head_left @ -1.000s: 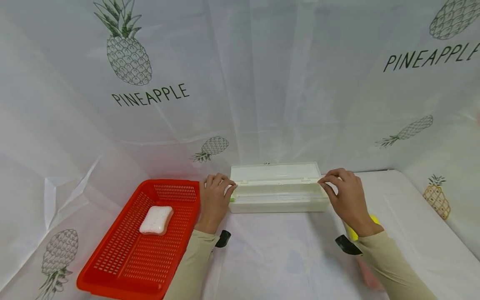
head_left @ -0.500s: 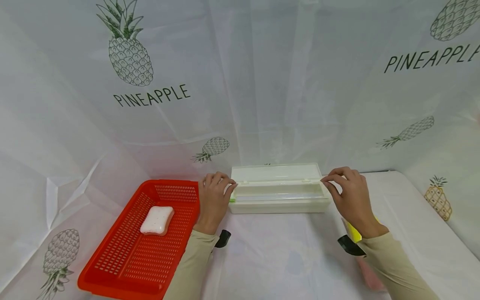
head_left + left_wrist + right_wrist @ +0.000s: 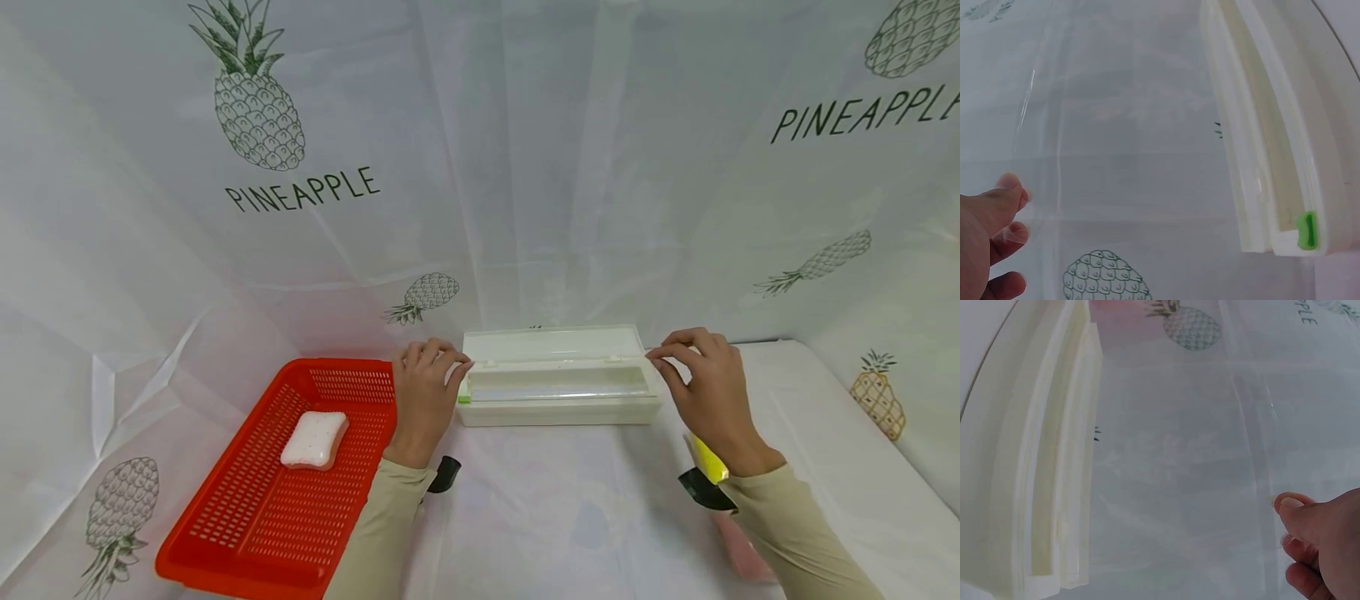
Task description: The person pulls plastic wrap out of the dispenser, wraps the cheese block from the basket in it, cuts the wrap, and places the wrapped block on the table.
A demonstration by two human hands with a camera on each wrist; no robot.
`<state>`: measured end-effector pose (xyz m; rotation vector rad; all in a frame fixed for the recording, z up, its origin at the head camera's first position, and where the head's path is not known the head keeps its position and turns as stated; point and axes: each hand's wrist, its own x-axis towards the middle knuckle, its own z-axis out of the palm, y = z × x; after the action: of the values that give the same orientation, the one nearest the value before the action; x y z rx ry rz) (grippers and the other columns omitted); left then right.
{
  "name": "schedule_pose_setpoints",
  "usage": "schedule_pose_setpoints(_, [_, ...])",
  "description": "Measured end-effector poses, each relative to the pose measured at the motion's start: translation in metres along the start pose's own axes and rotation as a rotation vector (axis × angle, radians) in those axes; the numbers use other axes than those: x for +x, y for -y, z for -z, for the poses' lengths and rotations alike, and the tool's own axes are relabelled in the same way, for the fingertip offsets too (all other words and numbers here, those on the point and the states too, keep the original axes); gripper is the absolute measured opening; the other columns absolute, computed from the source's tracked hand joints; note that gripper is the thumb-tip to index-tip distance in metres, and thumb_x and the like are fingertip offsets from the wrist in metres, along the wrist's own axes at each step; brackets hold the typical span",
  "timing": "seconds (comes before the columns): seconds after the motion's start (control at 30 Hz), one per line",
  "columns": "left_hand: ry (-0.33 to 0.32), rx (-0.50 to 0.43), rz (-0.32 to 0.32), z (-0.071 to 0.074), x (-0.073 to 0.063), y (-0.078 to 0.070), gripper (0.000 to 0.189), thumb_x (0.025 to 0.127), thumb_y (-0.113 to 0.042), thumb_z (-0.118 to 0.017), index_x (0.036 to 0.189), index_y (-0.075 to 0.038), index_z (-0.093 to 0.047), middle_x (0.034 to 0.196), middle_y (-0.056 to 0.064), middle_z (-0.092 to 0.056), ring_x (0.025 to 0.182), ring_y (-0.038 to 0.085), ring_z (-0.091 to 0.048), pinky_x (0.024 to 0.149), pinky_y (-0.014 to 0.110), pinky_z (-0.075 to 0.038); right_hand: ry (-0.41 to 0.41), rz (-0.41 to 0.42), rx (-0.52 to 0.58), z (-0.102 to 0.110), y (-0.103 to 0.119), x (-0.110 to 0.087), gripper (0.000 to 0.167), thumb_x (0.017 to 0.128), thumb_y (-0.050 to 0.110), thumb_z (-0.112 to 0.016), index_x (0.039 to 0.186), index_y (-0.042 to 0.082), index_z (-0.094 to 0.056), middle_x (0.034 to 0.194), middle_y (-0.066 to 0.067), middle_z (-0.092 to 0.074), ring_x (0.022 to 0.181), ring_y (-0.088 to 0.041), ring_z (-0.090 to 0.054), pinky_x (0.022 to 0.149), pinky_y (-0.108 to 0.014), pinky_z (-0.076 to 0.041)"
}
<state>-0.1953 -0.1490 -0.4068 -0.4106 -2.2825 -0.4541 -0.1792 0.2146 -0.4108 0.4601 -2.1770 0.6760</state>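
Observation:
A long white cling film dispenser [image 3: 558, 414] stands at the back of the table with its lid raised, and a green slider [image 3: 1307, 231] sits at its left end. My left hand [image 3: 426, 402], near the dispenser's left end, pinches a corner of clear cling film [image 3: 1026, 106] between thumb and index finger. Level with it, my right hand [image 3: 708, 396] pinches the film's other corner beyond the right end. The sheet is so transparent that mainly its shiny edge shows in the wrist views.
Left of the hands stands a red perforated basket [image 3: 176, 568] holding a white and pink sponge-like block [image 3: 315, 440]. A yellow item [image 3: 708, 461] and a pink item [image 3: 742, 546] lie partly hidden by the right forearm. A pineapple-print sheet [image 3: 540, 208] hangs behind the table.
My right hand has shifted a little right and upward, away from the dispenser's end. My left hand has risen slightly and edged left. Both kept their pinch; basket and dispenser stayed put.

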Motion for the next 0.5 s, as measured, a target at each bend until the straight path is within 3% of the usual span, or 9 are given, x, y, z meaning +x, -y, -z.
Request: schedule_pose_setpoints(0.5, [-0.044, -0.028, -0.026, 0.0067, 0.0059, -0.0019, 0.010, 0.089, -0.020, -0.086, 0.094, -0.012, -0.082, 0.102, 0.005, -0.071, 0.100, 0.028, -0.057, 0.092, 0.052, -0.041, -0.025, 0.020, 0.030, 0.0066, 0.0025, 0.0060, 0.019, 0.077, -0.016, -0.084, 0.088, -0.002, -0.079, 0.100, -0.019, -0.067, 0.090, -0.043, -0.056, 0.080, -0.054, -0.036])
